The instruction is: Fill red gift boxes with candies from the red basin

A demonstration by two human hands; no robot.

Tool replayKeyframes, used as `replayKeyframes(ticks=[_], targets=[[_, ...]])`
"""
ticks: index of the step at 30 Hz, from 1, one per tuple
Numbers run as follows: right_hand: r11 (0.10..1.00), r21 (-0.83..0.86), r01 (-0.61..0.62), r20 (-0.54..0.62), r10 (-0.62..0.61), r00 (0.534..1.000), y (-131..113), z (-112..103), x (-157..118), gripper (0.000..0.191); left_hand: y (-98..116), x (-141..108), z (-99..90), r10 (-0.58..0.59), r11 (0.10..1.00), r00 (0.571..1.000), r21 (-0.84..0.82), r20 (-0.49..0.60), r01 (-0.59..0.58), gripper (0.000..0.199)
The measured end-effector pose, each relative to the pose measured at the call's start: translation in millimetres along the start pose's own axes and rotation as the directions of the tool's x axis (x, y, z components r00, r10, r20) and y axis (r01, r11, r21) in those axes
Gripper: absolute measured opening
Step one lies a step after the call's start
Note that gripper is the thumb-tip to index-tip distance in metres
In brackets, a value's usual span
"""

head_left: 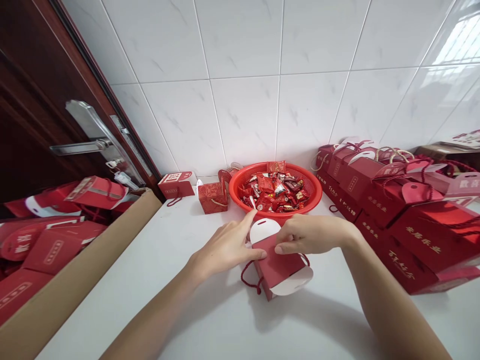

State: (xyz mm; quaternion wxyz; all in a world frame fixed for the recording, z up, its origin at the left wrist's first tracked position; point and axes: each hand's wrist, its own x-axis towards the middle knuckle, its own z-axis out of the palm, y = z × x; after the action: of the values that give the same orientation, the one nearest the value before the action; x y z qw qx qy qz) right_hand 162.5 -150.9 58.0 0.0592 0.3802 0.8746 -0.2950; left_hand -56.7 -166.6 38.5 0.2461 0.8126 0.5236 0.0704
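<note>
On the white desk [202, 310], just in front of the red basket [235, 200] of wrapped sweets, sits a small red box [279, 267] with pale rounded flaps and dark red cords. The left hand [234, 242] is spread fairly open, its thumb resting on the box's top and nothing gripped, while the right hand [300, 235], fingers curled, touches the top too; whether it pinches anything I cannot tell. Stacked red boxes [393, 220] stand to the right.
</note>
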Motion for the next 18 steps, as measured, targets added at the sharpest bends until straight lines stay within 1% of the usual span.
replayKeyframes(ticks=[3,5,8,9,12,14,16,18], targets=[[1.000,-0.024,0.004,0.037,-0.003,0.999,0,-3,-1,0.021,-3,2,2.8,0.039,0.999,0.998,-0.025,-0.046,-0.041,0.051],[1.000,-0.017,0.019,0.046,-0.019,0.999,0,-7,-4,0.021,-4,4,5.4,0.087,0.995,0.994,-0.045,-0.060,-0.090,0.039],[1.000,-0.004,-0.010,0.026,0.010,1.000,4,-13,-8,0.020,-4,4,9.2,0.207,0.976,0.978,-0.059,-0.033,-0.209,0.018],[0.999,-0.009,-0.043,0.016,0.043,0.999,7,-14,-10,0.019,-3,4,9.9,0.248,0.967,0.968,-0.059,-0.019,-0.249,0.017],[0.984,-0.038,-0.176,-0.013,0.176,0.984,16,-15,-11,0.018,0,0,9.7,0.315,0.949,0.948,-0.038,0.046,-0.314,0.026],[0.973,-0.042,-0.227,-0.019,0.226,0.974,21,-13,-10,0.027,3,-3,8.7,0.309,0.951,0.945,-0.023,0.108,-0.309,0.038],[0.974,-0.023,-0.226,0.014,0.227,0.974,25,-9,-8,0.041,7,-7,9.1,0.274,0.961,0.949,-0.021,0.155,-0.274,0.057],[0.984,0.013,-0.178,0.052,0.177,0.983,31,-2,-5,0.050,12,-12,12.0,0.243,0.970,0.957,-0.028,0.159,-0.241,0.078]])
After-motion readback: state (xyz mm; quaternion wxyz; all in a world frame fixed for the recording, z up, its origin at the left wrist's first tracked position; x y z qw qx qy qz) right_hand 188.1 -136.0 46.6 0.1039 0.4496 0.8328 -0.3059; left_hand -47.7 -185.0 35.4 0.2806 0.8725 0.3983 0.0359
